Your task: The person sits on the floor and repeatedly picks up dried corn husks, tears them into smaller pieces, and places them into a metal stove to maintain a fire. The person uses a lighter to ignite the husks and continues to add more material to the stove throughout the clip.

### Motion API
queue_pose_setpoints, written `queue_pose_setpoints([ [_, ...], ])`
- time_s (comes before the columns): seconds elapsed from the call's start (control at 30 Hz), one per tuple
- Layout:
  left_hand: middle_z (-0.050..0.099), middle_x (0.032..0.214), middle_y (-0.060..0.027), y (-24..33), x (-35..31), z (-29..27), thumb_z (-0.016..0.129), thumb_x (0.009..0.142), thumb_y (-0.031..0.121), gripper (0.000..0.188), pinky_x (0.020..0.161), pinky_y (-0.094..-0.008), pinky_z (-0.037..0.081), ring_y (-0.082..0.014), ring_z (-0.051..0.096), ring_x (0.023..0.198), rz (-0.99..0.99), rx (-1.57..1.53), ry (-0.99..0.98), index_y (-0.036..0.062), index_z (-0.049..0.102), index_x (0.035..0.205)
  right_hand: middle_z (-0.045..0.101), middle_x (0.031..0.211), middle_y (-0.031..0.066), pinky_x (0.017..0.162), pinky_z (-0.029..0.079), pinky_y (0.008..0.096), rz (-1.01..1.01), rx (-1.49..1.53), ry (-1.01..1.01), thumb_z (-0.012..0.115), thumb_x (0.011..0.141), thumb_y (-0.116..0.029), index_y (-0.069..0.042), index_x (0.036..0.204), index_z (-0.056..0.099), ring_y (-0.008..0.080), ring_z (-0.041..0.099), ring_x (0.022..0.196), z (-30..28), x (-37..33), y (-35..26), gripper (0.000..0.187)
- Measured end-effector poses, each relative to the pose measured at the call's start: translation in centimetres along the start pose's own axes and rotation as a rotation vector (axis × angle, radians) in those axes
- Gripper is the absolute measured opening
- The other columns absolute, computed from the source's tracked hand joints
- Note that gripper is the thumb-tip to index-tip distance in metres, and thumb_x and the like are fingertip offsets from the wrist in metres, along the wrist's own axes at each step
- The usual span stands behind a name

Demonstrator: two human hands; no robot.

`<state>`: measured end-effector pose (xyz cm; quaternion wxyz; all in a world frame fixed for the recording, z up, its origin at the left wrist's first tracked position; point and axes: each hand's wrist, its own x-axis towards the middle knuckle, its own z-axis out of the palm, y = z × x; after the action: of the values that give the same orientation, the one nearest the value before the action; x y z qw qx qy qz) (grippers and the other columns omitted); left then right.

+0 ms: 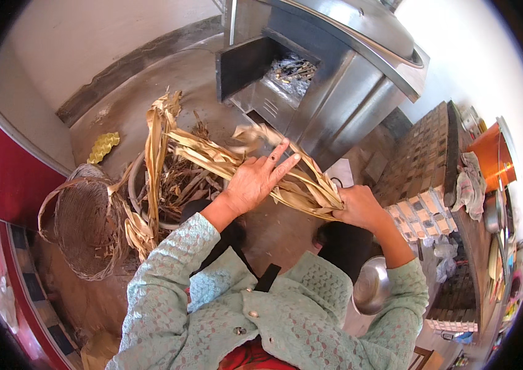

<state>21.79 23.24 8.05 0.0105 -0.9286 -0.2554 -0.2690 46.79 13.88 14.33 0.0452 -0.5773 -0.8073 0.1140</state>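
A long bundle of dry, straw-coloured corn leaves and stalks stretches across in front of me, its far left part bent upright. My right hand is closed round the bundle's right end. Over its middle lies my left hand, two fingers stretched out and apart; the thumb is hidden beneath. One leaf beyond my left fingers is blurred. Below the bundle, at left, a round container holds broken twigs and dry stalks. Ahead stands a metal stove with its firebox door swung wide, showing ash and charred bits.
A wicker basket stands at left, near a wavy yellow object on the floor. A metal bowl sits beside my right forearm. At right is a brick-patterned counter with a cloth. Red cabinets line the left.
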Motion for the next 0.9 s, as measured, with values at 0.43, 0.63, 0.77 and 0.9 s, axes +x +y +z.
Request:
queue_pose_setpoints([
  [0.43, 0.053, 0.086, -0.0059, 1.0, 1.6, 5.9, 0.056, 0.071, 0.006, 0.066, 0.065, -0.0340, 0.043, -0.0227, 0.052, 0.074, -0.044, 0.105, 0.158, 0.0068, 0.037, 0.134, 0.060, 0.066, 0.0158, 0.059, 0.048, 0.0430, -0.020, -0.227, -0.160, 0.065, 0.064, -0.017, -0.008, 0.091, 0.060, 0.0346, 0.060, 0.064, 0.2, 0.5, 2.3, 0.030],
  [0.63, 0.053, 0.081, -0.0030, 0.2, 2.5, 7.8, 0.063, 0.064, 0.007, 0.020, 0.071, -0.0356, 0.038, -0.0222, 0.053, 0.078, -0.146, -0.122, 0.172, 0.0098, 0.060, 0.084, 0.059, 0.069, 0.0181, 0.060, 0.047, 0.0425, 0.116, -0.021, -0.103, 0.067, 0.065, -0.019, -0.005, 0.095, 0.057, 0.0362, 0.059, 0.067, -0.3, 1.0, 2.6, 0.035],
  [0.77, 0.060, 0.087, -0.0057, -0.5, 3.7, 8.4, 0.071, 0.053, 0.005, 0.034, 0.073, -0.0368, 0.039, -0.0234, 0.057, 0.082, -0.115, -0.176, 0.230, 0.0093, 0.057, 0.084, 0.056, 0.068, 0.0183, 0.058, 0.044, 0.0383, 0.154, 0.249, 0.056, 0.073, 0.063, -0.021, 0.001, 0.087, 0.057, 0.0334, 0.053, 0.061, 0.7, 1.3, 5.2, 0.036],
  [0.9, 0.061, 0.078, -0.0078, -1.0, 3.5, 9.5, 0.069, 0.053, 0.002, 0.034, 0.073, -0.0377, 0.041, -0.0253, 0.060, 0.078, -0.183, -0.286, 0.043, 0.0085, 0.053, 0.083, 0.048, 0.062, 0.0148, 0.057, 0.042, 0.0333, 0.208, 0.464, -0.068, 0.066, 0.077, -0.044, 0.004, 0.081, 0.056, 0.0197, 0.047, 0.058, 0.5, 2.2, 6.6, 0.049],
])
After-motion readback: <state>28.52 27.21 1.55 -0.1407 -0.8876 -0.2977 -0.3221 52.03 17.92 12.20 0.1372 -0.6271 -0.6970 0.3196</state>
